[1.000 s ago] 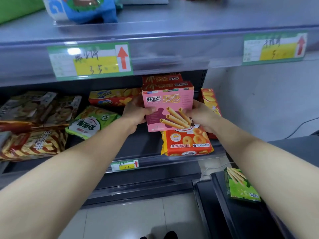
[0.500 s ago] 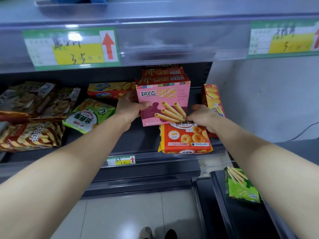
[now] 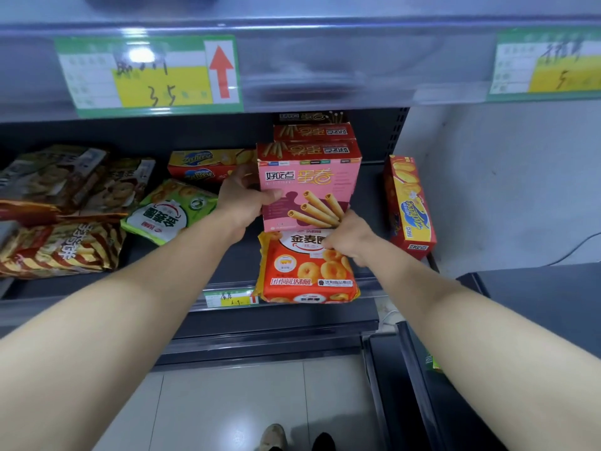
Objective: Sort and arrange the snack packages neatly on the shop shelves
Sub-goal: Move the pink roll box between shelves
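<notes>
Left hand (image 3: 242,203) grips pink box (image 3: 309,187) (right hand (image 3: 349,239) too).

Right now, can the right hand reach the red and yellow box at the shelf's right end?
Probably yes. The red and yellow box stands just right of the right hand with only bare shelf between, but that hand must first release the pink egg roll box.
</notes>
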`<state>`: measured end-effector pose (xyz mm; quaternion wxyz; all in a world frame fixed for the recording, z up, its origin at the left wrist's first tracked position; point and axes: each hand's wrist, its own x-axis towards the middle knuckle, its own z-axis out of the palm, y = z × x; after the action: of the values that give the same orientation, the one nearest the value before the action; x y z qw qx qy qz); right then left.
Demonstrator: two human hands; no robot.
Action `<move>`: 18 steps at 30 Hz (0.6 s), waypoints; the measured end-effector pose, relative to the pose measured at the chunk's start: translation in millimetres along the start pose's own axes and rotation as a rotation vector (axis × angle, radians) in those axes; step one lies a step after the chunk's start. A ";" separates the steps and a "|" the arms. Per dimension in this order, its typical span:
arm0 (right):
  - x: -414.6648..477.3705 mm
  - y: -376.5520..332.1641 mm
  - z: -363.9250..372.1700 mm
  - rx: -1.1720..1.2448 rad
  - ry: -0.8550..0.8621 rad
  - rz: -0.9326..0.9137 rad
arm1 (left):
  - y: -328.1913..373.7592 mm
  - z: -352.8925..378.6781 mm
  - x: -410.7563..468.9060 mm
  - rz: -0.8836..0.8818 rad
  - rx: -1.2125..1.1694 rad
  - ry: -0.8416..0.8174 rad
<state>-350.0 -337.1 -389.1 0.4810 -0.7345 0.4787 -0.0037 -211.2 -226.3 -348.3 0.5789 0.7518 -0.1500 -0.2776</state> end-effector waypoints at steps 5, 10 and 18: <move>0.4 -2.9 -9.7 0.204 0.074 -0.084 | -1.6 -4.4 4.5 -0.007 -0.014 -0.021; 5.1 -1.7 -18.9 0.348 0.249 -0.186 | -5.5 11.4 5.3 0.027 -0.076 -0.059; 6.9 12.1 -9.4 0.350 0.089 -0.009 | -34.6 22.0 6.9 -0.054 0.058 -0.032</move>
<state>-359.1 -349.5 -395.9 0.5799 -0.6407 0.4882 -0.1218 -222.0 -237.5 -386.8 0.5469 0.7674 -0.1469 -0.3005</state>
